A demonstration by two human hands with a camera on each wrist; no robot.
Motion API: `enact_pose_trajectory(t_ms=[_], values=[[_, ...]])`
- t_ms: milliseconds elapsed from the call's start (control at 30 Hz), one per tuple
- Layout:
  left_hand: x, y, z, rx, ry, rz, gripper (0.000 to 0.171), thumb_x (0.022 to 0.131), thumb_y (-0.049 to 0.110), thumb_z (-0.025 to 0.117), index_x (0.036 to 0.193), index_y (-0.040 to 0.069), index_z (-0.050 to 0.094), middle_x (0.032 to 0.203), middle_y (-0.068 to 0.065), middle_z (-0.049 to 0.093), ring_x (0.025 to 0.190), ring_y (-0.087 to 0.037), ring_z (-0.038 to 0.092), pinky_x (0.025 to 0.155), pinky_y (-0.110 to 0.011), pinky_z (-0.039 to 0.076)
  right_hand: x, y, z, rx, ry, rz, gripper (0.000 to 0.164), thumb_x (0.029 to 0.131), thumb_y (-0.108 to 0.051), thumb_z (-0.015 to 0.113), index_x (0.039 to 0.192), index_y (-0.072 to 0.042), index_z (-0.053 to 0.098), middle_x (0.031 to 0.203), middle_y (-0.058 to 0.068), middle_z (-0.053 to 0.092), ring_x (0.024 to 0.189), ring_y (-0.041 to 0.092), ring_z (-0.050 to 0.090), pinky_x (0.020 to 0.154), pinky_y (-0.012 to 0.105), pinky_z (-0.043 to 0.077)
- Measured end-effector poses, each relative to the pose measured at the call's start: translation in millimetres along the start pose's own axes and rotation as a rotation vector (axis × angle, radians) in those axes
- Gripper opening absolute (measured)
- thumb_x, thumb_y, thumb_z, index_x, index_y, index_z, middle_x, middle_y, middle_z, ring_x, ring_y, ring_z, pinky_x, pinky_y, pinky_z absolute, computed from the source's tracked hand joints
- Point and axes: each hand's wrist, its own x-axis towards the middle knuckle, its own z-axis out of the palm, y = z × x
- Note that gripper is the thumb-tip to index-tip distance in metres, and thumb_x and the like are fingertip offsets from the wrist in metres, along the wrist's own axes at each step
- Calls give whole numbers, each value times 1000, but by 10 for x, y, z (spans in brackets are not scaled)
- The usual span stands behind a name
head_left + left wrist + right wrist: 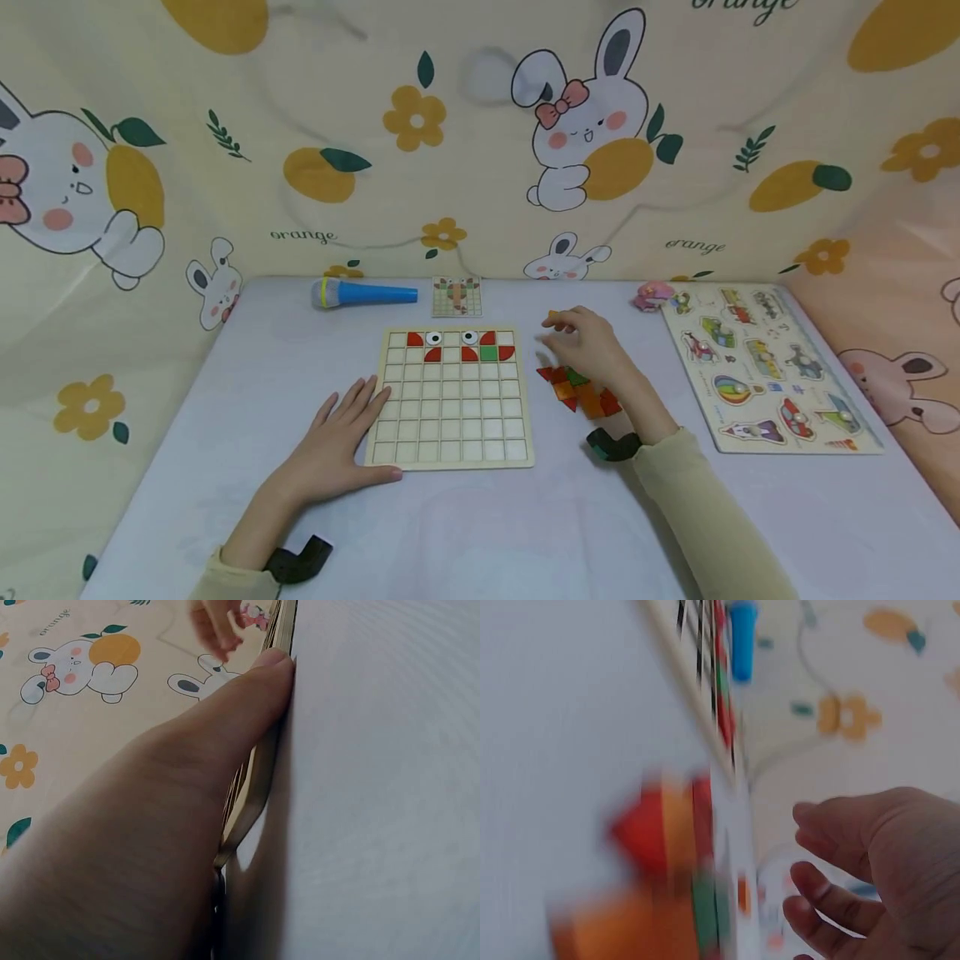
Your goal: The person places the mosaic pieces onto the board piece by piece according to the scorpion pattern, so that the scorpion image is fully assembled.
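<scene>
A wooden grid board (450,408) lies mid-table, its top rows holding red quarter-round tiles (415,340), two eye tiles (470,337) and a green square tile (489,353). My left hand (341,437) rests at its left side, fingers spread over the left edge and thumb along the near edge. To the right of the board my right hand (588,346) hovers, fingers loosely bent; a gap shows between thumb and fingers in the right wrist view. Below that hand sits a loose pile of red, orange and green tiles (588,400). A small orange tile (553,313) shows by the fingertips.
Behind the board lies a small pattern card (456,297), with a blue toy microphone (375,293) to its left. A picture puzzle board (772,375) covers the right side of the table, a pink toy (652,295) at its far corner. A patterned cloth hangs behind the table.
</scene>
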Motion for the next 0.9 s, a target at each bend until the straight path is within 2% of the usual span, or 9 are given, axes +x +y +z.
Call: enact_pose_trajectory(t_ms=[167, 300, 433, 533, 633, 733, 900], values=[[-6, 20, -26, -3, 0, -3, 121, 79, 80, 73, 169, 12, 29, 177, -15, 16, 164, -39, 11, 128, -67, 8, -147, 378, -211, -26, -72, 53, 30, 101, -23, 74, 125, -4, 75, 111, 15, 70, 101, 30, 60, 88, 43, 54], [-5, 15, -28, 1, 0, -7, 122, 79, 80, 73, 169, 12, 28, 177, -14, 16, 164, -39, 11, 128, -67, 8, -271, 652, -283, -7, -146, 38, 30, 101, -25, 75, 125, -8, 76, 113, 10, 69, 101, 25, 57, 89, 34, 51], [4, 5, -13, 4, -2, -13, 122, 79, 81, 72, 169, 13, 27, 178, -14, 15, 164, -38, 10, 128, -66, 7, -348, 854, -302, 52, -127, 7, 26, 101, -24, 75, 125, -14, 77, 116, 5, 68, 104, 22, 55, 88, 26, 47], [10, 10, -11, 2, -1, -15, 122, 78, 81, 73, 169, 12, 28, 178, -14, 15, 164, -38, 10, 128, -67, 7, -382, 915, -301, 90, -133, -23, 25, 100, -24, 76, 124, -16, 77, 120, 5, 67, 111, 24, 53, 95, 30, 46], [9, 14, -12, 1, -4, -16, 122, 78, 80, 73, 169, 12, 28, 177, -14, 15, 164, -38, 10, 128, -67, 7, -406, 924, -282, 90, -165, -41, 26, 99, -25, 77, 123, -17, 77, 126, 6, 65, 120, 26, 52, 105, 42, 46], [4, 7, -9, 5, -4, -13, 122, 78, 80, 73, 169, 11, 28, 177, -15, 16, 164, -39, 11, 128, -67, 7, -417, 925, -259, 77, -168, -59, 27, 97, -22, 77, 124, -16, 77, 128, 9, 64, 122, 29, 52, 106, 50, 45], [4, 18, -16, 6, 0, -15, 122, 78, 79, 74, 169, 11, 29, 177, -16, 16, 164, -39, 11, 128, -67, 7, -405, 942, -258, 61, -144, -80, 26, 97, -17, 77, 124, -15, 77, 125, 7, 65, 118, 26, 53, 105, 41, 45]])
